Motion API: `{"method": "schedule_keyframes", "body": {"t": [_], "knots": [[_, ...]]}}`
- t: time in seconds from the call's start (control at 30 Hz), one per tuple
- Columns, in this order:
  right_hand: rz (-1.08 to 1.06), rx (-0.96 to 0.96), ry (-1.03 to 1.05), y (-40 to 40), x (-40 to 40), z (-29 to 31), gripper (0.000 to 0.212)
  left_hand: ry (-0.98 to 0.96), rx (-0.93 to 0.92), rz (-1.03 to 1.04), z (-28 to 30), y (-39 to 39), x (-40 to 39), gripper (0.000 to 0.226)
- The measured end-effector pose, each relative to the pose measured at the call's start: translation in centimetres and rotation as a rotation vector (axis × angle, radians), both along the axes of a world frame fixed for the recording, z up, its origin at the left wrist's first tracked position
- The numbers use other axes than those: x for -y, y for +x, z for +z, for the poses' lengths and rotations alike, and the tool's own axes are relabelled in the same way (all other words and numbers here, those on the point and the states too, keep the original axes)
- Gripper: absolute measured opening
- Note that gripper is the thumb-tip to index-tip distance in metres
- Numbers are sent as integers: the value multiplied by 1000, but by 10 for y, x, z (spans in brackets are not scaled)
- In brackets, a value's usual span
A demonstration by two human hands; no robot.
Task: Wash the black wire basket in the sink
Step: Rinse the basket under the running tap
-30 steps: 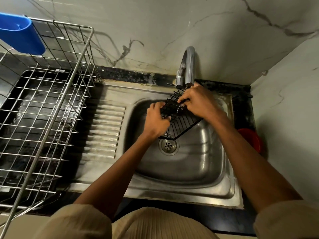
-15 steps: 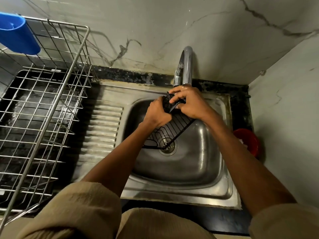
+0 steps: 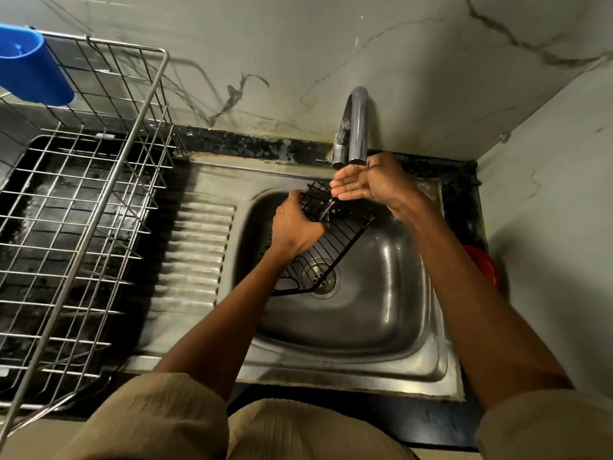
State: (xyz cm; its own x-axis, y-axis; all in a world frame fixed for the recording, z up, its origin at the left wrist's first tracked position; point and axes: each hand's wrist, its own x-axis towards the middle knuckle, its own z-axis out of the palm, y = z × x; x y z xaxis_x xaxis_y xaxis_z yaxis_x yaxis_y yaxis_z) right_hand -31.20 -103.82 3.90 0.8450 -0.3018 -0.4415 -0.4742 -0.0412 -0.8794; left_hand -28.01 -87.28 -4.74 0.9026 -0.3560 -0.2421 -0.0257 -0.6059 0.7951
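Note:
The black wire basket (image 3: 335,247) hangs tilted inside the steel sink (image 3: 381,320), its lower corner over the drain. My left hand (image 3: 295,227) grips its upper left edge. My right hand (image 3: 368,182) is off the basket, palm up and fingers straight, cupped just under the spout of the chrome tap (image 3: 356,127). The palm looks wet. Part of the basket is hidden behind my left hand.
A large steel dish rack (image 3: 83,210) fills the left counter, with a blue cup (image 3: 31,66) hung on its back rim. The ribbed drainboard (image 3: 195,254) lies between rack and sink. A red object (image 3: 484,263) sits at the sink's right, against the wall.
My right hand let go of the basket and rose, opening palm up under the tap spout. The left hand kept its hold and the basket stayed tilted over the drain.

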Motion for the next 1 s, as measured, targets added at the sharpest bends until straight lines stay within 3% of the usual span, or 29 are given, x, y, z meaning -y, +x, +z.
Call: {"method": "schedule_keyframes", "body": {"t": [0.2,0.27,0.37,0.47,0.57,0.73,0.9,1.0], "knots": [[30,-24,-191,5,-8,-8,30,-95,-93,261,-7,-8,-14,50],[158,28,-423,-3,-23,-11,29,-131,-137,343,-5,-8,-14,46],[421,112,-599,-21,-62,-24,46,-197,-184,402,-2,-9,-10,56],[498,176,-797,-27,-68,-41,53,-250,-193,436,-2,-11,-13,56],[408,84,-832,-26,-38,-46,51,-268,-190,444,-5,-10,-20,48],[343,-213,-741,-18,-22,-42,67,-281,-160,355,-9,-12,-21,37],[655,-59,-848,-7,-62,-31,67,-335,-172,257,-2,-21,-16,41],[688,-43,-755,-3,-55,-30,62,-404,-183,229,-8,-25,-25,49]]}}
